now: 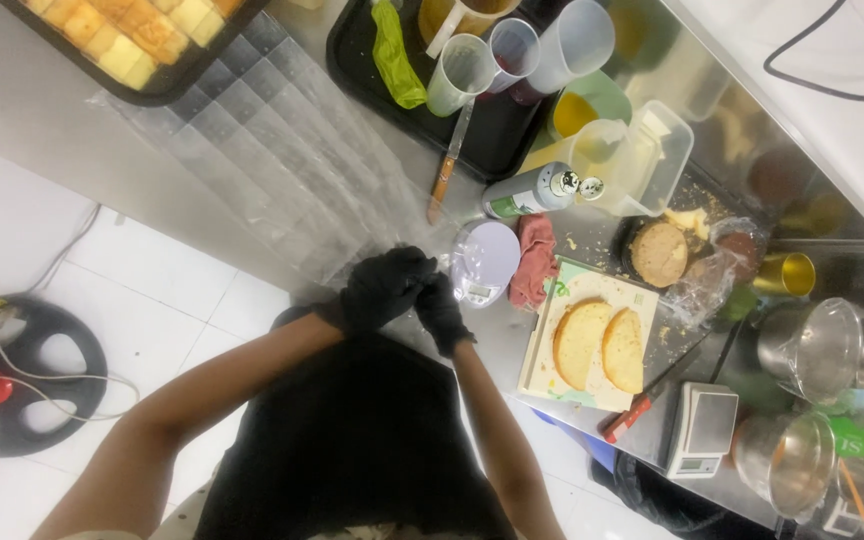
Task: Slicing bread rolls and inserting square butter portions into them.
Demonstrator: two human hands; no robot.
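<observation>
Clearly, both black-gloved hands are brought together just above the counter (72,130) edge, the left hand (384,288) folded over the right hand (440,308), with the fingers curled narrow and pressed against each other; whether anything small is pinched between them cannot be told, though it looks as if a glove is being tugged snug or the lower edge of the clear plastic sheet (272,160) is being gathered. The sheet is spread flat on the counter directly beyond the hands, running up toward the dark tray of cake cubes (127,40). If the sheet is being taken up, it is best gripped at one corner and peeled slowly, since thin film is likely to cling and crease. Just beside the right hand a small round scale (484,258) is seen, with a red cloth (536,262) touching it, so the elbows are better kept in to avoid a knock. Further right, two round cake layers (602,345) are laid on a cutting board (552,385), well apart from the hands, and crumbs are scattered near a darker cake round (659,253). A knife (449,165) rests against the black tray of plastic cups (512,50), pointing toward the sheet, and should be minded when reaching forward.
</observation>
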